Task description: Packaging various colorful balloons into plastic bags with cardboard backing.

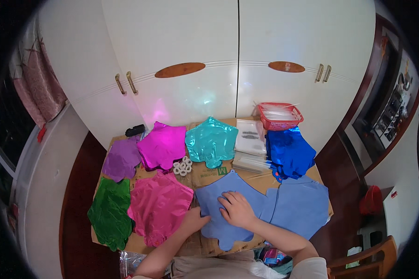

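A flat dusty-blue foil star balloon (232, 230) lies in front of me on the cardboard, its small tail toward me. My right hand (238, 210) rests palm down on its middle, fingers spread. At its left edge is my left hand (196, 220), closed at that edge with the thumb over the foil; its other fingers are partly hidden. On the right, a pile of the same dusty-blue foil balloons (304, 204) touches this one. To the left lie pink foil balloons (160, 207), close by my left forearm.
Around lie green (109, 211), purple (121, 160), magenta (163, 145), teal (211, 142) and dark blue (290, 153) foil balloons. White tape rings (183, 166), clear plastic bags (250, 137) and a red basket (281, 124) of white sticks sit farther back. White cabinet doors (181, 93) stand behind.
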Demonstrator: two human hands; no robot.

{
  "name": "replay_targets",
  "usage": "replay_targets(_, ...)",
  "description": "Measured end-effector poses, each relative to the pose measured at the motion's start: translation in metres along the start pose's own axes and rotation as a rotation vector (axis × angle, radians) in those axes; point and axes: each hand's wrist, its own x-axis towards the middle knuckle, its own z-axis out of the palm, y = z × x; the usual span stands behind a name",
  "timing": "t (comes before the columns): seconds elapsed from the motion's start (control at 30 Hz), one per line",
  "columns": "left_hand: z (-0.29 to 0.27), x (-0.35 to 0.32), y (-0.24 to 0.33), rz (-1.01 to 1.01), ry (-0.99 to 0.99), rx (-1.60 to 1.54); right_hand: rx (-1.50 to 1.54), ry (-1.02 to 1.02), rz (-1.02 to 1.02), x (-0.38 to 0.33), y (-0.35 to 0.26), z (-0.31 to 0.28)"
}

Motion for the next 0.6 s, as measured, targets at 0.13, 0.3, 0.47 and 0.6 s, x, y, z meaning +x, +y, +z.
replay_targets(0.13, 0.007, 0.026, 0.002, 0.063, 0.261, 0.299, 0.007, -0.019, 0.01, -0.001, 0.002, 0.002)
replay_targets(0.3, 0.006, 0.033, 0.015, 0.068, 0.29, 0.13, 0.001, -0.051, 0.019, -0.001, 0.004, 0.001)
replay_targets(0.47, 0.01, 0.015, 0.044, 0.067, 0.078, -0.033, 0.102, -0.067, 0.04, -0.004, 0.012, 0.006)
replay_targets(0.6, 0.027, 0.017, 0.04, 0.058, 0.046, -0.025, 0.348, -0.032, 0.176, -0.007, 0.022, 0.012)
